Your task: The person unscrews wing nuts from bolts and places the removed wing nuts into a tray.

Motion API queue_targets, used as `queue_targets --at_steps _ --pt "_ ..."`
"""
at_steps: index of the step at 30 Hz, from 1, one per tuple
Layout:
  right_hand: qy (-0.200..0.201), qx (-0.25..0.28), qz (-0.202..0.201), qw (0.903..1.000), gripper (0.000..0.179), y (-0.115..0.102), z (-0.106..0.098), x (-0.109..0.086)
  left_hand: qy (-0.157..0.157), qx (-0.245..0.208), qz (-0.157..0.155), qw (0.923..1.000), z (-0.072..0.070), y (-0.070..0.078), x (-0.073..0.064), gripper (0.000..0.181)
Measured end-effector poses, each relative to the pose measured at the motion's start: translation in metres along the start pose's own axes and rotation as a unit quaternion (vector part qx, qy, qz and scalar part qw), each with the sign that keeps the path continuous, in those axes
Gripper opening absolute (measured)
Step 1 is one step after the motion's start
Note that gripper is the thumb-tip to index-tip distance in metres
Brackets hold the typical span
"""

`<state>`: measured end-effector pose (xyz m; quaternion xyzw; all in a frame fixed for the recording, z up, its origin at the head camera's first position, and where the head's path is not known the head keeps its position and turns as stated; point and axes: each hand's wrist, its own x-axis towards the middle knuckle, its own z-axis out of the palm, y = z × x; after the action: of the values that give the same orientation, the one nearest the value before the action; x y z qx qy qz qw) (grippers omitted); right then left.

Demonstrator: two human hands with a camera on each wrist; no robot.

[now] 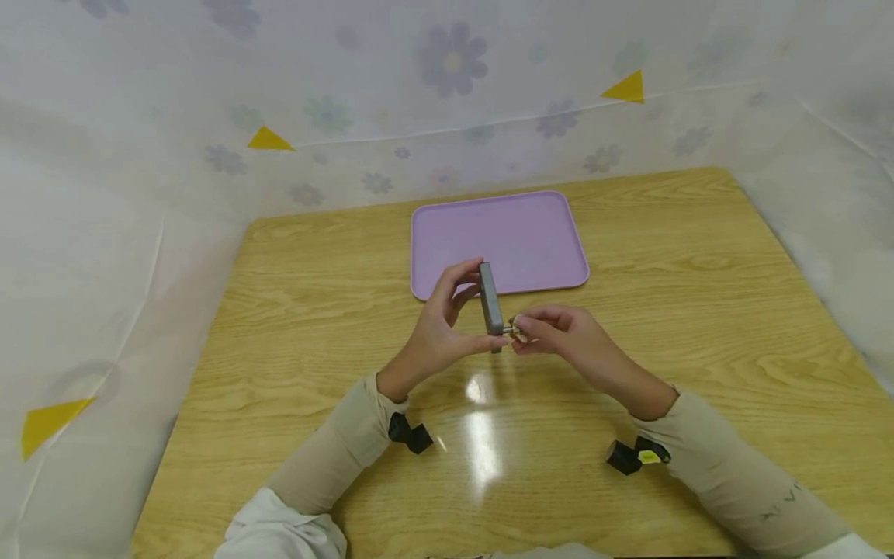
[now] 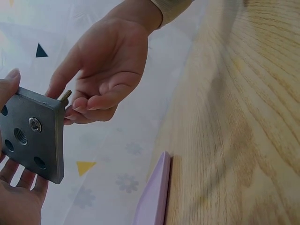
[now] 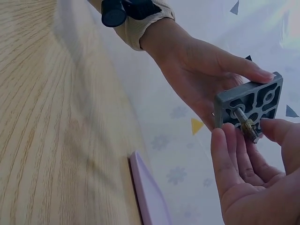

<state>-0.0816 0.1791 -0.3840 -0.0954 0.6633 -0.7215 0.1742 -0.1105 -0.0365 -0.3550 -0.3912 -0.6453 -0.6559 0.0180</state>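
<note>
A grey square metal plate [image 1: 491, 301] is held up on edge above the table by my left hand [image 1: 440, 326], thumb at the lower edge and fingers at the upper. One face is flat with several holes and a bolt head [image 2: 35, 124] in a corner hole; the other is ribbed. Out of the ribbed face sticks the bolt's threaded shank [image 3: 240, 114]. A brass-coloured wing nut [image 3: 248, 126] sits partway along it. My right hand [image 1: 569, 341] pinches the wing nut between thumb and fingers, which partly cover it in the head view.
A purple tray [image 1: 496, 233] lies behind my hands on the wood-grain table [image 1: 314, 310]. Black wrist cameras hang beneath both sleeves. A white flower-patterned sheet [image 1: 377, 93] with yellow triangles surrounds the table at the back and sides.
</note>
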Motion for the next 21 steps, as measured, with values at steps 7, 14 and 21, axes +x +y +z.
queue_targets --at_steps 7,14,21 --pt "-0.002 0.009 -0.035 0.9994 0.024 -0.0005 0.0028 0.0013 0.002 -0.001 -0.005 1.0 0.0007 0.001 -0.0002 0.094" --pt "0.017 -0.043 -0.074 0.9962 0.021 -0.0018 0.0048 -0.0007 0.005 -0.009 -0.003 0.9999 0.0003 0.0013 0.0003 0.094" --pt "0.013 -0.13 -0.191 0.9728 0.016 0.0043 0.0036 -0.0007 0.004 -0.006 0.002 1.0 -0.0006 0.0008 -0.0004 0.094"
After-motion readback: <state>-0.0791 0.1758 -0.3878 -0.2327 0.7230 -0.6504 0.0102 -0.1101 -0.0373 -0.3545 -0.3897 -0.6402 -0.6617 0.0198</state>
